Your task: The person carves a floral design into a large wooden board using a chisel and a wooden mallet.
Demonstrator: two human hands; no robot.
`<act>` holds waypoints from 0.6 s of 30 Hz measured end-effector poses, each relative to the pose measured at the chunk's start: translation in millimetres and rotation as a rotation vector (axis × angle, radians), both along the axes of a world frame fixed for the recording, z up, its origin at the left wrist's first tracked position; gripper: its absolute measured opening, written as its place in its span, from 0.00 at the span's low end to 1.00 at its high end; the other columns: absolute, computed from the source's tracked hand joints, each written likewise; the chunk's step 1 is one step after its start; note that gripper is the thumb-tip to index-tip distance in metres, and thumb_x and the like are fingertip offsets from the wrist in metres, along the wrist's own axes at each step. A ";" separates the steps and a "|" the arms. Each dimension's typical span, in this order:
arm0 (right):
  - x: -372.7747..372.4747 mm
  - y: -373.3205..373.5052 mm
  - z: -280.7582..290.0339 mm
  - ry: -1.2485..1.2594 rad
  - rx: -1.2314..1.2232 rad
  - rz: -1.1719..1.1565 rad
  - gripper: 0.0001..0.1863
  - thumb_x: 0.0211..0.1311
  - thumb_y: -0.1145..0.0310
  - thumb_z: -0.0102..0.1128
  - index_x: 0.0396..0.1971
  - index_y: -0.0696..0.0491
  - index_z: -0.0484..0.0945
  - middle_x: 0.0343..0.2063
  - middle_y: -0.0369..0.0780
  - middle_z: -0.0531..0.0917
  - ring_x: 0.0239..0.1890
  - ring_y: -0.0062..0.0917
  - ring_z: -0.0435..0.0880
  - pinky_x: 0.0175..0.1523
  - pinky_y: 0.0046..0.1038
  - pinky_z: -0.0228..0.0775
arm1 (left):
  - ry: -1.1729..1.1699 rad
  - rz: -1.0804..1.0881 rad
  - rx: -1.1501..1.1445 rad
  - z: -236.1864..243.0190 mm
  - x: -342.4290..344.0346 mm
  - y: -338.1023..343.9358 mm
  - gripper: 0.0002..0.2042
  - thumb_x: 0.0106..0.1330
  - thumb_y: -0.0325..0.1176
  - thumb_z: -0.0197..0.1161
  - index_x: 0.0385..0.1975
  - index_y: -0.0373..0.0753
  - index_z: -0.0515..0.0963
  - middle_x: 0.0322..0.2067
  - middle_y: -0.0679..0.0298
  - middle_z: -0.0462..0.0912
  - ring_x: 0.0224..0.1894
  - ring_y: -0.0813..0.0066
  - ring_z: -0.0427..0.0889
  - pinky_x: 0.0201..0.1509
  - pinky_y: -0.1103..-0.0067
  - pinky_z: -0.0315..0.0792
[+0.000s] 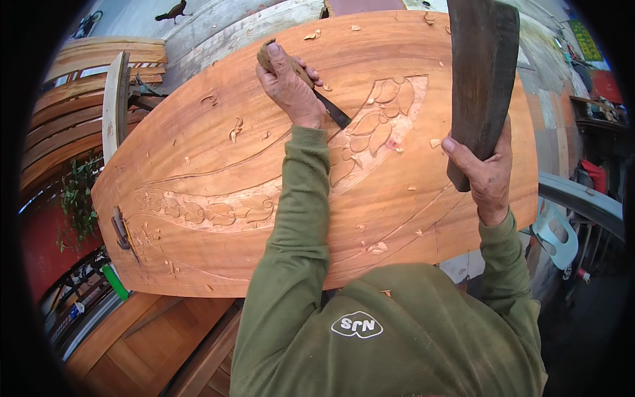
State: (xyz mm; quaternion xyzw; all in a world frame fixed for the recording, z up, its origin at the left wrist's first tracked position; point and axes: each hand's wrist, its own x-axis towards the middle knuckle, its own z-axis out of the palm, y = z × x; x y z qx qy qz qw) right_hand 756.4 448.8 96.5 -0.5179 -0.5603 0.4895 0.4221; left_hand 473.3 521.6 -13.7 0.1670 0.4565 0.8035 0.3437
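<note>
My left hand (291, 92) grips the wooden handle of a wood chisel (334, 111). Its dark blade slants down to the right, with the tip at the edge of a carved leaf band (370, 135). In my right hand (488, 173) is a dark, thick wooden mallet (484, 79), held by its lower end and raised over the board's right side. Beneath both hands lies a large reddish-brown wooden board (218, 132) with curved ends, bearing incised lines and leaf relief. Curled shavings (235, 130) are scattered over it.
A small dark-handled tool (120, 228) rests near the board's left end. Slatted wooden furniture (79, 92) and a leafy plant (81, 198) stand to the left. Wooden panels (142, 337) lie below left. A pale blue plastic chair (555, 235) is at right, and a dark bird (174, 11) beyond the board.
</note>
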 end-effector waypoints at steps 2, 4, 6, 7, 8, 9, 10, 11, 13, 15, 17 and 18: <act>-5.4 24.6 8.6 -0.027 0.049 0.085 0.36 0.60 0.73 0.80 0.66 0.58 0.70 0.47 0.38 0.84 0.46 0.21 0.85 0.50 0.26 0.80 | -0.001 0.023 0.010 -0.6 3.2 1.3 0.22 0.76 0.57 0.66 0.49 0.45 0.70 0.26 0.65 0.75 0.18 0.76 0.76 0.16 0.80 0.70; -13.6 50.9 15.3 -0.052 0.118 0.125 0.36 0.61 0.72 0.80 0.67 0.59 0.70 0.48 0.39 0.85 0.46 0.21 0.85 0.51 0.25 0.80 | 0.035 0.056 0.037 -0.8 5.3 3.6 0.21 0.77 0.55 0.66 0.48 0.44 0.70 0.26 0.65 0.75 0.17 0.77 0.76 0.15 0.81 0.68; -26.5 80.7 19.8 0.013 0.237 0.221 0.35 0.61 0.71 0.80 0.66 0.60 0.71 0.49 0.40 0.86 0.47 0.21 0.86 0.51 0.25 0.81 | 0.055 0.082 0.045 -3.0 5.2 3.4 0.20 0.77 0.54 0.66 0.47 0.44 0.70 0.26 0.66 0.75 0.17 0.78 0.75 0.14 0.81 0.68; -34.9 99.8 20.3 0.029 0.317 0.253 0.32 0.60 0.70 0.80 0.62 0.58 0.74 0.46 0.38 0.87 0.43 0.20 0.87 0.47 0.25 0.82 | 0.072 0.088 0.060 -4.1 5.9 3.5 0.20 0.77 0.53 0.66 0.46 0.44 0.70 0.26 0.66 0.75 0.16 0.78 0.75 0.13 0.81 0.67; -41.8 120.7 22.1 0.043 0.398 0.279 0.29 0.59 0.68 0.81 0.58 0.56 0.77 0.42 0.37 0.88 0.39 0.20 0.88 0.44 0.24 0.83 | 0.072 0.098 0.054 -3.8 7.6 4.5 0.20 0.77 0.53 0.66 0.46 0.44 0.70 0.26 0.66 0.75 0.16 0.78 0.75 0.13 0.81 0.67; -46.4 141.4 27.3 0.030 0.310 0.298 0.30 0.58 0.67 0.83 0.58 0.56 0.79 0.44 0.38 0.88 0.42 0.21 0.89 0.48 0.25 0.83 | 0.095 0.073 0.068 -2.8 8.9 5.4 0.20 0.77 0.53 0.66 0.46 0.44 0.69 0.26 0.66 0.75 0.16 0.79 0.75 0.13 0.81 0.67; -55.7 161.8 32.4 0.029 0.263 0.315 0.31 0.57 0.66 0.84 0.58 0.56 0.79 0.45 0.38 0.88 0.43 0.22 0.89 0.49 0.26 0.83 | 0.123 0.052 0.079 -2.7 8.4 5.1 0.19 0.78 0.53 0.66 0.45 0.44 0.69 0.26 0.66 0.75 0.16 0.79 0.74 0.13 0.81 0.67; -62.5 181.7 41.3 0.020 0.221 0.326 0.31 0.56 0.65 0.85 0.59 0.55 0.80 0.46 0.39 0.88 0.45 0.22 0.89 0.51 0.26 0.83 | 0.146 0.058 0.080 -2.0 10.6 7.5 0.20 0.77 0.53 0.66 0.44 0.44 0.69 0.25 0.66 0.75 0.15 0.79 0.74 0.13 0.81 0.66; -112.7 199.0 53.6 0.188 0.309 0.418 0.37 0.58 0.74 0.70 0.69 0.58 0.69 0.44 0.40 0.85 0.40 0.29 0.86 0.46 0.29 0.82 | 0.143 0.042 0.085 -1.4 12.7 9.6 0.19 0.78 0.52 0.66 0.44 0.44 0.69 0.24 0.68 0.75 0.14 0.81 0.74 0.12 0.83 0.66; -154.5 208.5 47.1 -0.024 0.415 0.373 0.40 0.58 0.75 0.65 0.73 0.58 0.65 0.42 0.41 0.83 0.36 0.30 0.85 0.40 0.29 0.81 | 0.137 0.023 0.054 -2.3 13.7 12.6 0.20 0.77 0.53 0.68 0.44 0.44 0.69 0.23 0.66 0.75 0.14 0.80 0.74 0.11 0.82 0.65; -165.0 218.2 48.4 -0.505 0.372 0.721 0.43 0.57 0.73 0.66 0.75 0.54 0.64 0.42 0.41 0.84 0.36 0.29 0.84 0.39 0.31 0.80 | 0.139 0.019 0.047 -3.2 12.7 11.4 0.20 0.76 0.52 0.68 0.44 0.44 0.69 0.23 0.66 0.75 0.13 0.80 0.74 0.11 0.82 0.64; -171.9 222.7 64.7 -0.834 0.257 1.004 0.44 0.56 0.72 0.66 0.76 0.51 0.64 0.41 0.42 0.84 0.36 0.28 0.84 0.39 0.32 0.80 | 0.149 0.014 0.040 -3.4 8.9 10.4 0.20 0.76 0.52 0.68 0.43 0.44 0.69 0.23 0.66 0.76 0.13 0.80 0.74 0.11 0.82 0.64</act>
